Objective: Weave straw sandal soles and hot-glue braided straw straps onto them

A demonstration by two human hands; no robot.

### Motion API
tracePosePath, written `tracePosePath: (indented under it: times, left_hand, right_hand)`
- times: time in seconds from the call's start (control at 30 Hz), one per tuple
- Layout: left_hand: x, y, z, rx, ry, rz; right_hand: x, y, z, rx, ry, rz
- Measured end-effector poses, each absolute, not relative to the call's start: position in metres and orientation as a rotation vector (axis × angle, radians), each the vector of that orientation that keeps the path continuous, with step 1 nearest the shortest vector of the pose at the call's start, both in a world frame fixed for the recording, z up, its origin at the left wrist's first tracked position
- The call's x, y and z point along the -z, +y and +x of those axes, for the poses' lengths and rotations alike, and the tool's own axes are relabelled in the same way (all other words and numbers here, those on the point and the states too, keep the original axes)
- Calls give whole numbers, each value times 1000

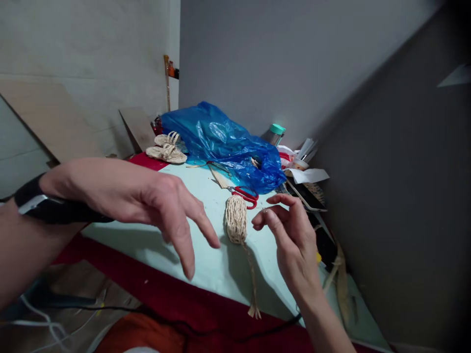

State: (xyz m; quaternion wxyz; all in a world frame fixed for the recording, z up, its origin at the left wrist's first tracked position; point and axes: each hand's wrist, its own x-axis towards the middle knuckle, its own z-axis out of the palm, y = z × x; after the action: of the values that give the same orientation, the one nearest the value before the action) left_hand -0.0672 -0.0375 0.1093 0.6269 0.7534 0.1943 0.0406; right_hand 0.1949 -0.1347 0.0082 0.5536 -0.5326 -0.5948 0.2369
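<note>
On the pale green table top [206,215] lies a small woven piece of plaited straw cord [236,219], oblong like a little sole. A loose braided tail runs from its near end towards the table's front edge and finishes in a frayed tip. My left hand [162,206], with a black band on the wrist, hovers to the left of it, fingers apart and pointing down, holding nothing. To its right is my right hand [290,228], raised with loosely curved fingers; I see nothing held in it. Red-handled scissors [247,197] lie just behind the straw piece.
A crumpled blue plastic bag [224,142] covers the back of the table. Left of it sit woven straw sandals [167,149]. A bottle with a turquoise lid [276,129], papers [309,175] and a phone [309,196] stand or lie by the right wall. A dark cable [206,333] runs along the front.
</note>
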Motion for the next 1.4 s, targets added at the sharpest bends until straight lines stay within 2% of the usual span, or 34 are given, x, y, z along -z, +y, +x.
tracePosePath:
  times: [0.13,0.27,0.4,0.53,0.7,0.93,1.17,1.27,1.4]
  left_hand:
    - [-114,-32,-70,-185,335,1854]
    - [-106,-27,-58,-494,182,1914]
    - [-94,-23,-29,-605,363,2029]
    - [-74,-7,-2,-577,399,2082]
    - [-45,21,13,-626,450,2156]
    - [-11,44,9,-648,540,2278]
    - [7,46,-4,-542,450,2351]
    - [-1,34,-1,-469,387,2353]
    - [-15,18,5,-391,527,2250]
  right_hand:
    - [-5,-131,195,-527,-1386,-1277]
    - [-1,-130,200,-551,-1398,-1329]
    - [-8,-141,196,-550,-1533,-1355]
    - [-9,-148,184,-488,-1846,-1300]
    - [6,-135,178,-112,-1999,-1708]
    - [23,-130,169,-139,-2008,-1880]
    - [7,-129,192,-388,-1893,-1846]
    - [-6,-126,212,-715,-1748,-1752]
    - [-13,-118,233,-1184,-1504,-1434]
